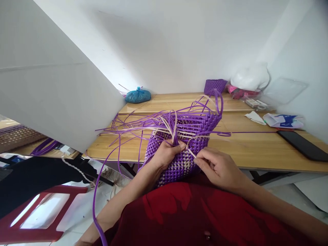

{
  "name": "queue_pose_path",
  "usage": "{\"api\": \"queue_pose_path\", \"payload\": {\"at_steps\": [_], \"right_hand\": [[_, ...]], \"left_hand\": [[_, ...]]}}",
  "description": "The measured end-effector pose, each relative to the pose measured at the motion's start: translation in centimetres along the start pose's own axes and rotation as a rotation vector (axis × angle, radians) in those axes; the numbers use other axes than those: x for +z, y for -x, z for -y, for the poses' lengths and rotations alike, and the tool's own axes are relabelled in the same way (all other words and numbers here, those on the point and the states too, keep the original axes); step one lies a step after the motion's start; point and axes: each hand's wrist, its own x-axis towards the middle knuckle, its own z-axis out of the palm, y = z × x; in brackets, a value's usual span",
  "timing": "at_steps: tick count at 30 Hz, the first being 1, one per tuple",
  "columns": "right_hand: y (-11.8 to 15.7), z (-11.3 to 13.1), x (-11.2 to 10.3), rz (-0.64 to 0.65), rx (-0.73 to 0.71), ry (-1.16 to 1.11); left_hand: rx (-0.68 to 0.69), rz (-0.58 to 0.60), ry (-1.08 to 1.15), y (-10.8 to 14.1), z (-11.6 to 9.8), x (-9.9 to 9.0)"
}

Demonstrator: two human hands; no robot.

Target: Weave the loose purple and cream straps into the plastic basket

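Note:
A purple and cream woven basket [179, 167] rests against my lap at the table's front edge, with many loose purple and cream strips [143, 124] spreading from its rim to the left. My left hand [167, 152] is closed on the basket's rim and a bundle of upright strips, its thumb pressing near the front edge. Just to the right, my right hand [217, 165] pinches a thin cream strip [191, 152] between thumb and forefinger. That strip runs up to the rim beside my left thumb.
On the wooden table [248, 150] are a black phone-like slab [303, 145], a blue bag [137, 96], a small purple basket [214, 87], a white bag [249, 77] and a crumpled packet [283, 120]. A red chair [57, 213] stands at lower left.

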Motion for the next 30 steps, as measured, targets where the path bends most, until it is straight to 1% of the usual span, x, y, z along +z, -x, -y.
{"api": "queue_pose_path", "payload": {"at_steps": [2, 4, 6, 8, 12, 14, 17, 19, 22, 25, 27, 28, 30], "right_hand": [[0.1, 0.0, 0.2, -0.035, -0.12, -0.083], [0.0, -0.2, 0.7, -0.045, -0.183, -0.199], [-0.1, -0.5, 1.4, -0.041, -0.146, -0.33], [0.0, -0.9, 2.1, -0.031, -0.062, -0.457], [0.0, -0.8, 2.8, -0.022, 0.028, -0.645], [-0.3, -0.4, 2.7, -0.004, 0.091, -0.666], [-0.6, -0.1, 2.5, 0.038, 0.219, -0.662], [-0.6, -0.2, 2.5, 0.065, 0.256, -0.665], [-0.3, -0.6, 2.5, 0.087, 0.266, -0.685], [-0.3, -0.7, 2.5, 0.093, 0.28, -0.709], [-0.6, -0.6, 2.4, 0.105, 0.291, -0.707], [-0.7, -0.5, 2.3, 0.109, 0.292, -0.694], [-0.9, -0.3, 2.2, 0.111, 0.28, -0.631]], "left_hand": [[-0.017, 0.003, 0.014, 0.0, 0.1, 0.2], [-0.036, 0.003, 0.019, 0.0, 0.0, 0.2], [-0.055, -0.007, 0.036, 0.2, 0.0, 0.0], [-0.057, -0.013, 0.059, 0.4, -0.1, -0.3], [0.01, 0.012, 0.012, 0.6, -0.4, -0.7], [0.042, -0.021, -0.008, 0.5, -0.4, -0.6], [0.074, -0.117, -0.015, 0.2, -0.2, -0.3], [0.091, -0.147, -0.027, 0.0, -0.1, -0.3], [0.088, -0.122, -0.04, 0.0, -0.2, -0.6], [0.04, -0.037, -0.02, 0.3, -0.5, -1.0], [0.048, 0.006, -0.032, 0.4, -0.7, -1.1], [0.063, 0.002, -0.05, 0.5, -0.6, -1.1], [0.091, -0.059, -0.08, 0.4, -0.5, -1.0]]}}
